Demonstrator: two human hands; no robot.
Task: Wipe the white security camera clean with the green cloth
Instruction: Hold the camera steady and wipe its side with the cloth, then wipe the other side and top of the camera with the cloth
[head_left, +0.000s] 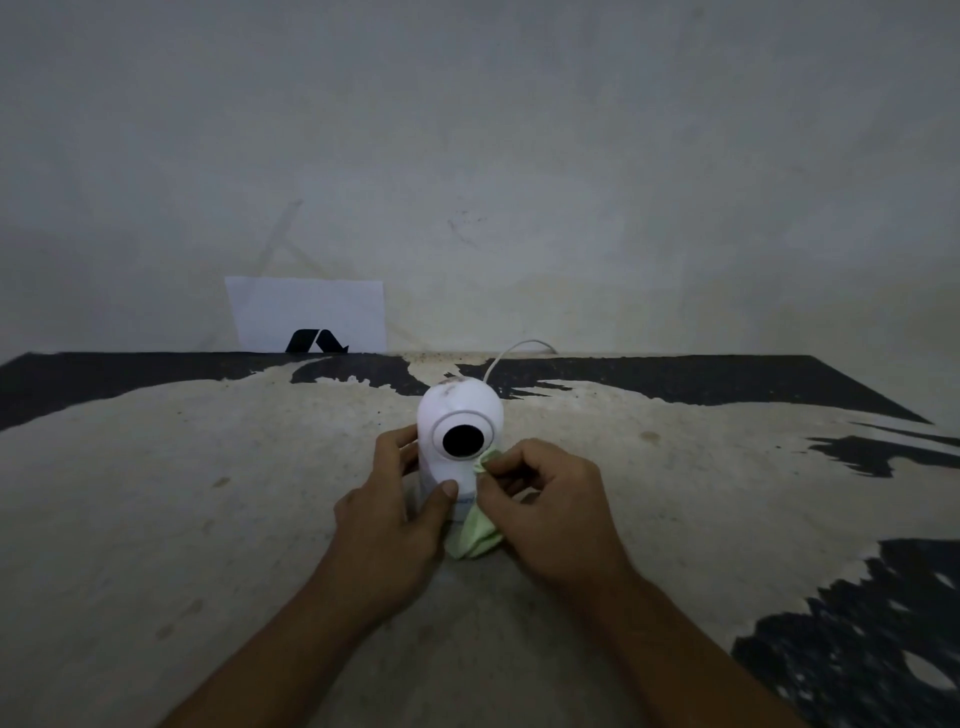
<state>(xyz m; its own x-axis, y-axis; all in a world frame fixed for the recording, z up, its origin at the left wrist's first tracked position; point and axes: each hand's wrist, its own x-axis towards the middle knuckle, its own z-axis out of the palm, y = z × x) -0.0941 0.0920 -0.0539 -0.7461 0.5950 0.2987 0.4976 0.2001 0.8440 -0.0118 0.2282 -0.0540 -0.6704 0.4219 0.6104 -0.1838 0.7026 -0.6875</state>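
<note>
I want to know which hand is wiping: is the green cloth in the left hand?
No, the green cloth is pinched in the right hand against the white security camera, while the left hand steadies the camera's body.

Camera (460, 415) on table (208, 493), centre | left hand (395, 519) at its left | right hand (550, 509), cloth (475, 535) at its right-front | cable (511, 353) behind | paper (309, 312) behind-left, against wall (571, 156)

Desk (208, 493) lies bare toward its left and right edges; only a white cable (506, 356) and a paper sheet (309, 312) crowd its far edge.
</note>
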